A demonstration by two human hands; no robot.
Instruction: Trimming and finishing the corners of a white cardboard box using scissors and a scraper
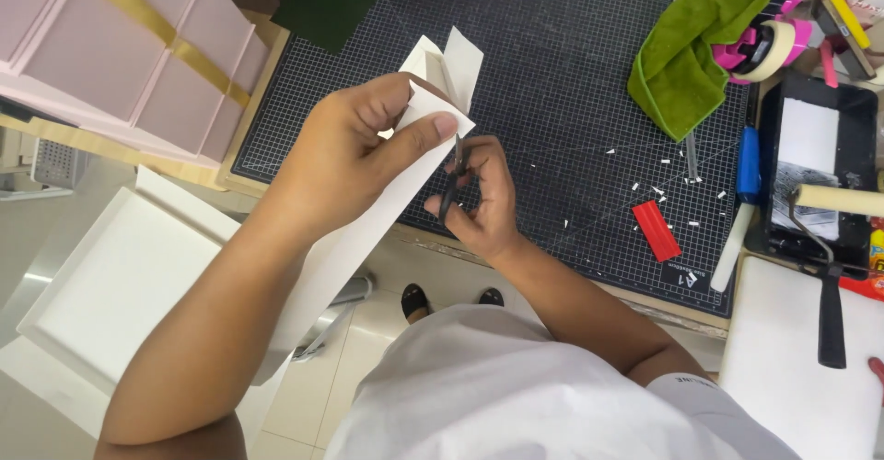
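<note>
One black cutting mat (552, 101) covers the bench. Right of the mat, one black tray (861, 161) holds a paint roller (838, 200). Over the mat's near edge, the left hand (345, 161) pinches one long white folded card strip (368, 230), thumb on top, fingers curled behind. Just right of the strip, the right hand (479, 197) closes around one pair of black scissors (453, 184), blades touching the strip's edge.
</note>
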